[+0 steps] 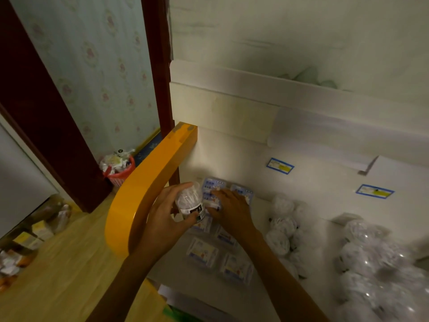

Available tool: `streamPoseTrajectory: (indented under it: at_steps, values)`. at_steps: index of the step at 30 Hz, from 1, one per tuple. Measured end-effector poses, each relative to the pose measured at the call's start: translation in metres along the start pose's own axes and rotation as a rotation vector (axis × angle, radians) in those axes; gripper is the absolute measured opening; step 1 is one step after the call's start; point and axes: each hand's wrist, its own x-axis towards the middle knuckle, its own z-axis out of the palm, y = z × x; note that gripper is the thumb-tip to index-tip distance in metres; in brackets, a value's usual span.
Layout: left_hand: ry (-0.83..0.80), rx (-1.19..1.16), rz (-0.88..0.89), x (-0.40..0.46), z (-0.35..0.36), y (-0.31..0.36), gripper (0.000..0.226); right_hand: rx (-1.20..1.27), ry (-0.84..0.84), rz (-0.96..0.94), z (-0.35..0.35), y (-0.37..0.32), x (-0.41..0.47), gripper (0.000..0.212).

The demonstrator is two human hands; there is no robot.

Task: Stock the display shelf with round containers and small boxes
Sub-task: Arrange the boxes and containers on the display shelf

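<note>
**Left hand holds swab container over white shelf, right hand on small boxes**

White display shelf (301,205) fills the right half, orange curved end panel (141,191) on its left edge. Floral wallpaper and dark red door frame at 10–12 o'clock. Red waste basket (118,170) on the wooden floor at 9 o'clock, full of crumpled paper. Left hand (162,219) grips a clear round container (190,202) of cotton swabs, fingers curled around it, container tilted, just above the shelf's left end. Right hand (232,210) lies over the small boxes (213,231) at centre, fingers bent down onto one; actual grasp hard to tell. More boxes in two rows toward 6 o'clock. Rows of other round containers (283,228) lying at 3–4 o'clock, blurred. Two blue-edged price labels (279,165) on the shelf back at 2 o'clock.
</note>
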Motion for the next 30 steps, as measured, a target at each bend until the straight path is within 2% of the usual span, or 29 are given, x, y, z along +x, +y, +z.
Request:
streamPoseTrajectory:
  at_steps: [5, 11, 17, 23, 30]
  values:
    - [-0.038, 0.017, 0.026, -0.007, -0.01, -0.002, 0.06, -0.024, -0.003, 0.005, -0.017, -0.008, -0.012, 0.049]
    - [-0.144, -0.02, 0.095, -0.017, -0.016, 0.002, 0.062, -0.017, 0.098, 0.003, -0.066, 0.003, -0.062, 0.051]
    - [-0.225, -0.008, 0.152, -0.04, 0.0, 0.016, 0.062, -0.057, 0.177, 0.096, -0.096, 0.004, -0.13, 0.051]
    - [-0.328, -0.127, 0.187, -0.066, 0.023, 0.035, 0.059, -0.088, 0.233, 0.215, -0.109, 0.01, -0.196, 0.051]
    - [-0.428, -0.156, 0.209, -0.085, 0.058, 0.058, 0.057, -0.084, 0.335, 0.3, -0.126, 0.028, -0.252, 0.048]
